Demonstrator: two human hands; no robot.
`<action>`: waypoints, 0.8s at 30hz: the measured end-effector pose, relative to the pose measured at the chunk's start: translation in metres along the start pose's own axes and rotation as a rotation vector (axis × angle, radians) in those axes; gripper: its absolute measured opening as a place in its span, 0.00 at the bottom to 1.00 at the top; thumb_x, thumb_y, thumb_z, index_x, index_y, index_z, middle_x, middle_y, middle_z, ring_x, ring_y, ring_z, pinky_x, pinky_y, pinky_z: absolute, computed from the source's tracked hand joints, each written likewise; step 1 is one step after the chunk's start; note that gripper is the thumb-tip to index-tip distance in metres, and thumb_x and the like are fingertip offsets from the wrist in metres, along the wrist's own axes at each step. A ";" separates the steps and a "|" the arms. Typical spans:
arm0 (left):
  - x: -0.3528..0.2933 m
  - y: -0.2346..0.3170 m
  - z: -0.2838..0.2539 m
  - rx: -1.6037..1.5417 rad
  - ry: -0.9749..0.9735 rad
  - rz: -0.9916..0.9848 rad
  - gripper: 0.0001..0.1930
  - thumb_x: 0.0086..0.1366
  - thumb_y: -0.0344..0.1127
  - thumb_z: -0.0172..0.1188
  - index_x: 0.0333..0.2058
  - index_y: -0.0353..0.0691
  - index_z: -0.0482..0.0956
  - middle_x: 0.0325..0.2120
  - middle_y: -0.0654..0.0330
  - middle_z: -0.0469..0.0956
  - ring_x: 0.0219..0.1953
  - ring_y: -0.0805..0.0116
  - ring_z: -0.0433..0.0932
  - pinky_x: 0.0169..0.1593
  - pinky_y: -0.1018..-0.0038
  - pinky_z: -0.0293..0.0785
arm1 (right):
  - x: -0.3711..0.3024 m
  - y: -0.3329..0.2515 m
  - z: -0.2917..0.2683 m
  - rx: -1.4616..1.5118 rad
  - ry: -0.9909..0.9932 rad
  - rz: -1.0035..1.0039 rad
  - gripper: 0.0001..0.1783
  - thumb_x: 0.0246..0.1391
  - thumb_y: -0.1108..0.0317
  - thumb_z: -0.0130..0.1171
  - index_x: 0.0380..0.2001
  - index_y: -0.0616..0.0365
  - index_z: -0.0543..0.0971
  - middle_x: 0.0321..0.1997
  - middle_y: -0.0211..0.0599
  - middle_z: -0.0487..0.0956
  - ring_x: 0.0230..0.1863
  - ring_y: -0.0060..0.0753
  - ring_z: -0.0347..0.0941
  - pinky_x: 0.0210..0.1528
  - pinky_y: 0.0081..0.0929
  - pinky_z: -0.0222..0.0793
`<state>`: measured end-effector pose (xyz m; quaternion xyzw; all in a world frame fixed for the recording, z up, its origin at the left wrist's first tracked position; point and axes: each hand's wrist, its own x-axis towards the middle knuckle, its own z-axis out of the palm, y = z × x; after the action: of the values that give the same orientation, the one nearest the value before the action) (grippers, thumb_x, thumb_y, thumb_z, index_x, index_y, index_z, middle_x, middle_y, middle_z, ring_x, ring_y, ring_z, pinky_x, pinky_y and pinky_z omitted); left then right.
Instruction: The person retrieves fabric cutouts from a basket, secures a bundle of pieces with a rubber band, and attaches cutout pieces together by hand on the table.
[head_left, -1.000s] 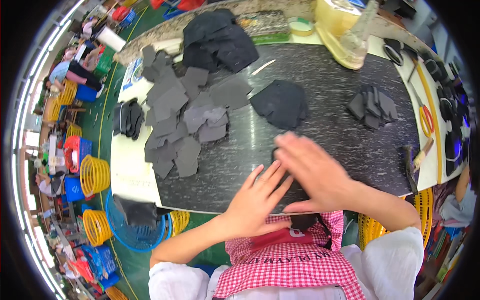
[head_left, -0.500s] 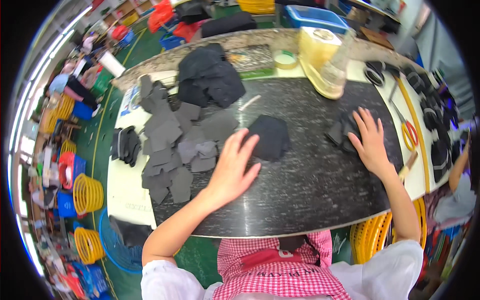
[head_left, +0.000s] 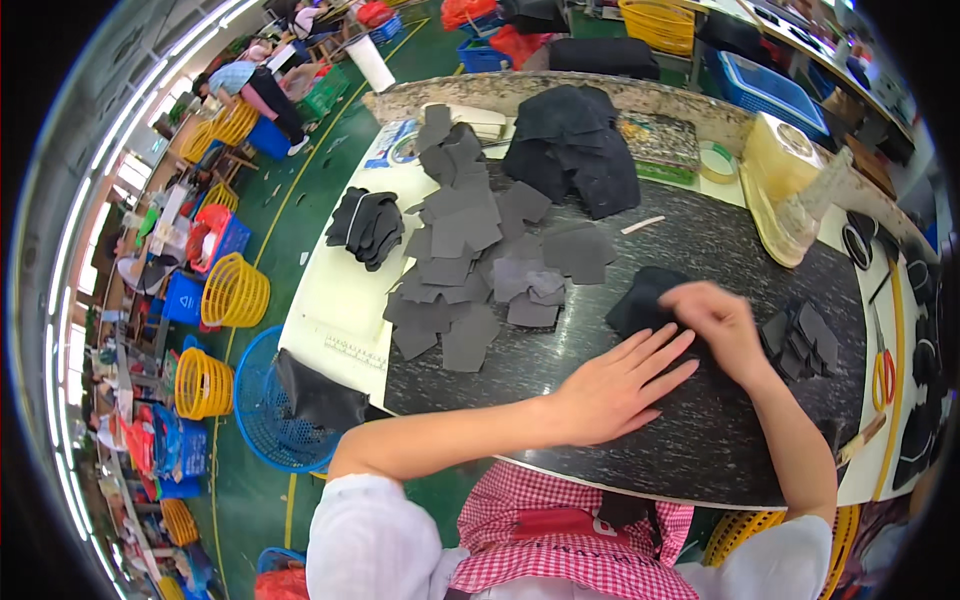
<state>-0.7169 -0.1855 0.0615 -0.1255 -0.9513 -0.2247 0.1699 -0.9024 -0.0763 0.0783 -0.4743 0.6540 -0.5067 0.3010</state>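
Note:
A small stack of dark cloth pieces [head_left: 638,303] lies at the middle of the black work board. My right hand [head_left: 718,325] is at its right side, fingers curled in, with the fingertips at the edge of the cloth; they seem to pinch a piece. Just in front of the stack, my left hand [head_left: 622,388] rests low over the board, palm down, fingers stretched out and holding nothing. To the right of my right hand sits a small pile of dark grey cut pieces [head_left: 803,343]. Many grey pieces [head_left: 455,220] lie spread and overlapping on the left.
Behind stand a larger heap of black cloth [head_left: 575,145], a roll of tape [head_left: 716,162] and a cream-coloured dispenser [head_left: 785,160]. Red-handled scissors [head_left: 883,375] and a brush [head_left: 862,438] lie at the right edge. A bundle of black pieces [head_left: 367,228] sits left; a blue basket [head_left: 285,420] stands below.
My right hand has gone from the small pile on the right to the central stack, its fingers now curled. My left hand has shifted to the front of the stack. The view has turned left.

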 end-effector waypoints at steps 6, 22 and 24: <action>-0.003 -0.027 0.005 -0.130 0.012 -0.053 0.33 0.56 0.34 0.60 0.59 0.32 0.60 0.62 0.47 0.57 0.66 0.50 0.55 0.67 0.57 0.52 | -0.080 -0.035 -0.003 -0.876 0.206 -0.361 0.13 0.50 0.65 0.61 0.37 0.60 0.79 0.46 0.41 0.79 0.47 0.35 0.74 0.50 0.29 0.65; -0.092 -0.047 -0.080 0.394 -0.039 -0.408 0.20 0.61 0.37 0.57 0.51 0.38 0.72 0.54 0.52 0.70 0.57 0.56 0.68 0.62 0.53 0.56 | 0.117 -0.005 0.061 -0.508 -0.172 -0.120 0.12 0.42 0.71 0.67 0.29 0.61 0.75 0.32 0.40 0.75 0.36 0.38 0.73 0.39 0.32 0.68; -0.079 -0.048 -0.085 0.334 0.030 -0.407 0.22 0.59 0.31 0.56 0.53 0.38 0.70 0.52 0.51 0.71 0.55 0.54 0.70 0.61 0.55 0.59 | 0.115 -0.003 0.061 -0.390 -0.222 -0.042 0.12 0.41 0.73 0.67 0.28 0.61 0.74 0.28 0.40 0.75 0.33 0.36 0.74 0.36 0.31 0.69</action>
<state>-0.6378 -0.2803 0.0848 0.1016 -0.9782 -0.0960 0.1539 -0.8905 -0.2055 0.0723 -0.5898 0.6926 -0.3214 0.2631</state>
